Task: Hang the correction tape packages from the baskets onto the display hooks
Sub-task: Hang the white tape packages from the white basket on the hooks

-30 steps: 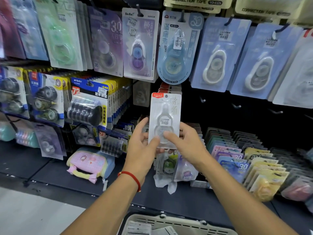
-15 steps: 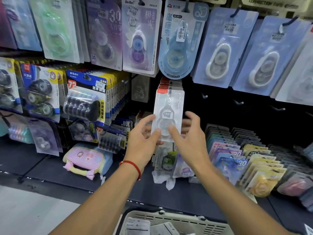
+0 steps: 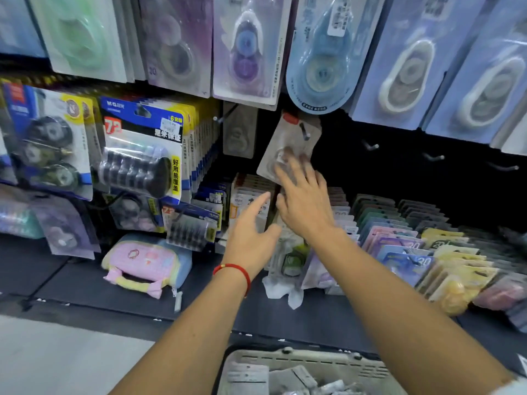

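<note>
On the dark display wall (image 3: 399, 178), the white correction tape package (image 3: 288, 143) now hangs tilted on a display hook (image 3: 304, 132), its hole over the hook tip; half a second ago both hands held it upright in front of the wall. The view has also come closer, so the big hanging packs above fill more of the picture.

Below, the dark shelf (image 3: 74, 280) carries rows of standing packages, with purple and yellow ones (image 3: 427, 258) to the right. The pale basket (image 3: 308, 363) at the bottom edge holds more packages, blurred.

The right hand (image 3: 305, 206) is open, its fingers straight and spread, and the fingertips (image 3: 288, 169) touch the lower part of the hung package; motion blur hides how firmly. The left hand (image 3: 251, 240) is open too, fingers relaxed with the index finger stretched forward, and it holds nothing; it is just beside the right hand, below the package. A red string bracelet (image 3: 232, 270) is around the left wrist.

Left of the hung package, a blue and yellow pack of black refill rolls (image 3: 142, 155) hangs in a thick row. A pink and blue pouch (image 3: 145, 263) lies on the shelf under it. Three bare hooks (image 3: 370, 146) stick out of the wall to the right of the package. The blue teardrop correction tape pack (image 3: 322, 61) hangs straight above the hook and overlaps its top.
</note>
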The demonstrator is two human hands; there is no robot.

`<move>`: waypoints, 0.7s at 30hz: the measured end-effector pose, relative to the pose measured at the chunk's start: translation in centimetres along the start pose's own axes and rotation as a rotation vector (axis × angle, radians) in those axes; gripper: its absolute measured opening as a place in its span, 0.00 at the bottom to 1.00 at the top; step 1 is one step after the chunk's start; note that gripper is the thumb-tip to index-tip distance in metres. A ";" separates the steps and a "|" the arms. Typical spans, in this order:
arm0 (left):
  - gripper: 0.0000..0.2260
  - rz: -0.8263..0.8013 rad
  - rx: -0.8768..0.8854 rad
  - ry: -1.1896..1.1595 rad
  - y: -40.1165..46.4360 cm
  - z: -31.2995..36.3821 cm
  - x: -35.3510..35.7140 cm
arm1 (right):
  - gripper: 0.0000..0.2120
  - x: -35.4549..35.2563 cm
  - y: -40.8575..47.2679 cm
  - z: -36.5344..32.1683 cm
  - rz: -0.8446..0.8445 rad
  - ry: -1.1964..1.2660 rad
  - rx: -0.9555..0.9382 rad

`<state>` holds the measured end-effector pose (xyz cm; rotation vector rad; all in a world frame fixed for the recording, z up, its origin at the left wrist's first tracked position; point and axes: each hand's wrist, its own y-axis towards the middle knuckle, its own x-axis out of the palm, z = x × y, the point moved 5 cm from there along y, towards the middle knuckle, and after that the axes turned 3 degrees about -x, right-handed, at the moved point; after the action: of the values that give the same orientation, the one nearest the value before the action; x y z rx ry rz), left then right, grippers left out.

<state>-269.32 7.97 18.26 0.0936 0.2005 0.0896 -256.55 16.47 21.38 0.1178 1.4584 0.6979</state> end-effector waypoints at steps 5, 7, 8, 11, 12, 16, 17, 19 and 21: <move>0.27 0.041 -0.030 0.063 -0.2 -0.7 -0.6 | 0.31 0.8 2.4 1.7 -0.137 0.038 0.069; 0.25 0.049 -0.073 0.128 -0.5 -1.2 -1.0 | 0.33 0.5 2.4 2.6 -0.189 0.094 0.050; 0.24 0.040 -0.092 0.172 -0.7 -1.5 -1.2 | 0.32 0.2 2.0 3.0 -0.199 0.130 0.034; 0.23 -0.064 -0.107 0.362 -1.4 -2.6 -1.2 | 0.27 -0.9 -1.5 4.0 -0.189 0.248 0.041; 0.22 -0.127 -0.107 0.445 -1.9 -3.1 -1.0 | 0.25 -1.1 -3.5 4.4 -0.198 0.283 0.042; 0.19 -0.601 -0.107 0.899 -5.5 -6.2 0.8 | 0.13 -1.0 -14.3 6.0 -0.333 0.367 0.033; 0.19 -0.723 -0.108 1.000 -6.6 -7.1 1.3 | 0.11 -0.4 -17.2 6.2 -0.404 0.371 0.030; 0.20 -0.902 -0.103 1.189 -8.6 -8.9 1.8 | 0.09 1.3 -22.6 6.3 -0.621 0.353 0.038; 0.20 -0.999 -0.094 1.322 -10.5 -10.3 2.7 | 0.13 3.5 -28.0 6.0 -0.900 0.298 0.014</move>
<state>-267.90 -1.32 6.64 -0.1847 1.5322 -0.8669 -241.03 -2.23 5.79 -0.6249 1.5961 -0.0404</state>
